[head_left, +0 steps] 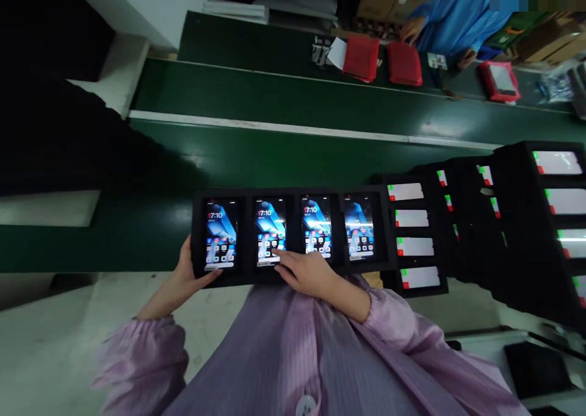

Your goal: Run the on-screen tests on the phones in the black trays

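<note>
A long black tray [244,274] lies at the near edge of the green bench, holding several smartphones in a row, screens lit with a blue home screen reading 17:10 on most. My left hand [185,280] grips the tray's left front corner, its thumb over the front rim below the leftmost phone [221,236]. Over the lower part of the second phone from the left [270,221], my right hand [306,271] stretches out its index finger, the tip at the screen. Nothing is held in the right hand. To its right are the third phone [317,221] and the rightmost phone [359,221].
Right of the tray stands another black tray [414,260] with several white-screened phones marked green and red. Stacked black trays [517,221] rise farther right. Across the green bench [274,154], a person in blue sleeves [458,13] reaches toward red pouches [405,63].
</note>
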`<state>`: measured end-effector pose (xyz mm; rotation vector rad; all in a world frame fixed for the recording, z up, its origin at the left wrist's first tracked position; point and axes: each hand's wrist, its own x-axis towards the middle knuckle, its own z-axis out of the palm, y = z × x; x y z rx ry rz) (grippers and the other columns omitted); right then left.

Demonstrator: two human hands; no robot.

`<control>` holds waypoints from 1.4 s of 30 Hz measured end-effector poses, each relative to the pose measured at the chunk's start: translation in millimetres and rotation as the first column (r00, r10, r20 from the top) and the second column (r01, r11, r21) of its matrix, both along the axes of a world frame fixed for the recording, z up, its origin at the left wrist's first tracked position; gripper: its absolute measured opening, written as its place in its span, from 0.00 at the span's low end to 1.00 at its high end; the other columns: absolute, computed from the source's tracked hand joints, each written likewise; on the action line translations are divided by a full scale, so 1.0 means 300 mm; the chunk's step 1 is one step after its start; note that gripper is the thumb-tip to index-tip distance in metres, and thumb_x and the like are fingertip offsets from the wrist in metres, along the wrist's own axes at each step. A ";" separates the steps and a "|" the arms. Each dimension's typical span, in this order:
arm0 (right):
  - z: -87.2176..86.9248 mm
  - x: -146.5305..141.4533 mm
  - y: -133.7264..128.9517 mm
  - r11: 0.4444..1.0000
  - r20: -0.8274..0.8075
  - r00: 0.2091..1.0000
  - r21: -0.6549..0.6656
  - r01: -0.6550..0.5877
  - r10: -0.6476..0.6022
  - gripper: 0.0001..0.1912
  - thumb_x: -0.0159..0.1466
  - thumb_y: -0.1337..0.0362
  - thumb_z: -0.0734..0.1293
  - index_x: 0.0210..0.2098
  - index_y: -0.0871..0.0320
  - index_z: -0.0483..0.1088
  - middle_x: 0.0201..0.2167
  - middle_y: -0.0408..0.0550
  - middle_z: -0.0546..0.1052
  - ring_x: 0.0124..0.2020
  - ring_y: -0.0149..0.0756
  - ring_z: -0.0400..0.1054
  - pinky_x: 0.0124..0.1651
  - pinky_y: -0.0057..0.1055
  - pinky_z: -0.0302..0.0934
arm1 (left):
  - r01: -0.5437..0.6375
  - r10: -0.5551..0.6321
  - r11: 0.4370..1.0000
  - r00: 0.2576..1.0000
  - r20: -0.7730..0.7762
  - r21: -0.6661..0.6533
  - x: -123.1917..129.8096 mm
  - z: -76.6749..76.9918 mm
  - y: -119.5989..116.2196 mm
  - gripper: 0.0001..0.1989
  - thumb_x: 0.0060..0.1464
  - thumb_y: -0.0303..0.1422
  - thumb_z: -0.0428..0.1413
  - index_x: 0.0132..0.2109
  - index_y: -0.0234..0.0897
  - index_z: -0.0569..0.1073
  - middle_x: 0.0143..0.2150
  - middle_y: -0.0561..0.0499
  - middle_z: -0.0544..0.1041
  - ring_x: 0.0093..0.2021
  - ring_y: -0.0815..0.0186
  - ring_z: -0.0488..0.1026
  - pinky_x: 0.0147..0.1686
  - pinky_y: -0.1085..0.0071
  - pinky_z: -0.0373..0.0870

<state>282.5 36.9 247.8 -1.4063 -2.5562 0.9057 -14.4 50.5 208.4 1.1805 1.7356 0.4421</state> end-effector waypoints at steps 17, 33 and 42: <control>-0.003 0.274 -0.124 0.938 -0.056 0.940 0.070 0.340 -0.336 0.15 0.73 0.61 0.60 0.52 0.53 0.77 0.48 0.48 0.83 0.40 0.37 0.81 0.37 0.28 0.71 | 0.018 -0.020 1.000 0.992 -0.121 -0.016 0.031 0.036 0.065 0.68 0.33 0.63 0.61 0.73 0.29 0.45 0.71 0.30 0.56 0.71 0.40 0.57 0.69 0.47 0.54; 0.033 0.491 -0.235 0.823 -0.143 0.829 0.114 0.556 -0.541 0.19 0.72 0.61 0.58 0.46 0.54 0.81 0.35 0.47 0.85 0.21 0.31 0.73 0.28 0.27 0.67 | -0.071 0.065 0.997 0.989 -0.135 -0.040 0.077 0.097 0.098 0.64 0.33 0.59 0.61 0.74 0.37 0.48 0.69 0.37 0.63 0.69 0.40 0.60 0.61 0.46 0.68; 0.025 0.470 -0.204 0.661 -0.162 0.681 0.163 0.732 -0.714 0.20 0.73 0.57 0.58 0.48 0.55 0.80 0.41 0.50 0.85 0.18 0.32 0.68 0.23 0.29 0.63 | -0.096 0.083 0.993 0.983 -0.162 -0.073 0.104 0.121 0.110 0.61 0.32 0.61 0.59 0.71 0.40 0.54 0.64 0.39 0.69 0.63 0.40 0.68 0.58 0.43 0.69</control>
